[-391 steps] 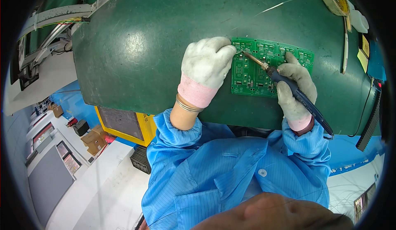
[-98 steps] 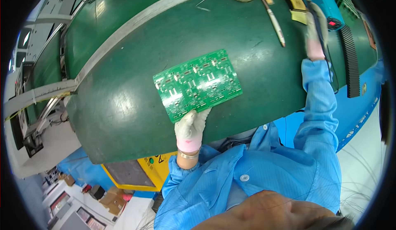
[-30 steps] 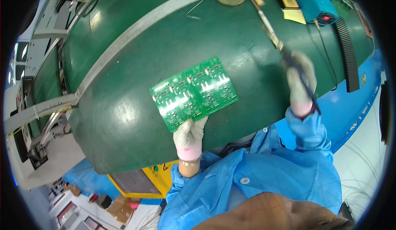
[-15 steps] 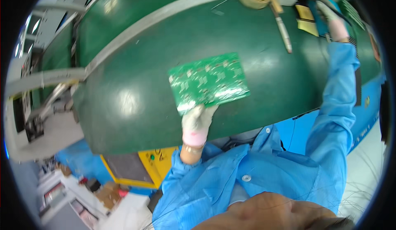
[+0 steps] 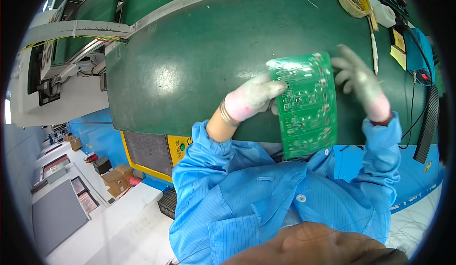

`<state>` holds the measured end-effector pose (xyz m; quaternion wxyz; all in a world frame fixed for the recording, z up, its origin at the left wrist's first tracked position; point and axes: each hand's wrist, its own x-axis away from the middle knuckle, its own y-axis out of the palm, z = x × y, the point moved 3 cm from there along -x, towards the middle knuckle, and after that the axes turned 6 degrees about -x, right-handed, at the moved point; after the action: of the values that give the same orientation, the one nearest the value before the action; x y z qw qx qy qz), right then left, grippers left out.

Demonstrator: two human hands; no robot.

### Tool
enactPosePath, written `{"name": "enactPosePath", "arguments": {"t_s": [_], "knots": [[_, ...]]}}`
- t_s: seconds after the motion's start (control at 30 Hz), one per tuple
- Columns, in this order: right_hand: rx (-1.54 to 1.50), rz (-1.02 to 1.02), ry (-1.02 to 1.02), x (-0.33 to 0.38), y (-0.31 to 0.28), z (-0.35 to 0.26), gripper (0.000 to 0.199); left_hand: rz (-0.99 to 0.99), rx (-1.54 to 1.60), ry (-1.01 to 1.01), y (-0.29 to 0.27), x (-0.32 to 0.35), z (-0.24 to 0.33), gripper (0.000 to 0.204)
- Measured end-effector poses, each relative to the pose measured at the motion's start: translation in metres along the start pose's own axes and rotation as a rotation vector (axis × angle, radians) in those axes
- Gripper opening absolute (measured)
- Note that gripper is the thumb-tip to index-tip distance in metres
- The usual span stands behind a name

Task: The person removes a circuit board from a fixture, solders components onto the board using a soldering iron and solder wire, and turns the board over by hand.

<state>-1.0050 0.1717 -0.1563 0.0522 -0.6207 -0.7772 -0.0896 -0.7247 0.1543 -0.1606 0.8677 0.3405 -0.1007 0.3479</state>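
Note:
A green printed circuit board (image 5: 308, 106) with many small parts is held up over the bench's near edge. My left hand (image 5: 256, 95), in a white and pink glove, pinches the board at its left edge, with the thumb on its face. To the right of the board is my right hand (image 5: 358, 80), gloved the same way, its fingers spread and somewhat blurred. Its fingertips come close to the board's upper right edge; whether they touch it I cannot tell.
The green bench mat (image 5: 190, 61) spreads beneath. At the far right lie a tape roll (image 5: 354, 1), a brush (image 5: 373, 44), a white bottle (image 5: 384, 14), yellow pads (image 5: 398, 51) and a blue device (image 5: 420, 58) with a cable. A black ridged rack (image 5: 427, 122) stands at the right edge.
My right hand has come back from the blue device at the far right to beside the board. My left hand has raised and turned the board, bringing it rightward. The head view has shifted.

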Motion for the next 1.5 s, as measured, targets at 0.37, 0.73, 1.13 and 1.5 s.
{"name": "enactPosePath", "arguments": {"t_s": [0.37, 0.73, 1.13, 1.5], "knots": [[-0.444, 0.228, 0.005, -0.009, 0.043, 0.016, 0.048, 0.247, -0.075, 0.275, -0.035, -0.011, 0.03, 0.069], [-0.504, 0.476, -0.016, 0.007, 0.035, 0.021, 0.046, 0.395, -0.091, 0.421, -0.01, -0.006, 0.027, 0.047], [-0.465, 0.235, -0.125, 0.005, 0.024, 0.008, 0.038, 0.24, -0.23, 0.494, -0.029, -0.023, 0.032, 0.047], [-0.589, 0.296, -0.008, 0.004, 0.031, 0.013, 0.043, 0.473, -0.109, 0.551, -0.023, -0.002, 0.034, 0.055]]}}
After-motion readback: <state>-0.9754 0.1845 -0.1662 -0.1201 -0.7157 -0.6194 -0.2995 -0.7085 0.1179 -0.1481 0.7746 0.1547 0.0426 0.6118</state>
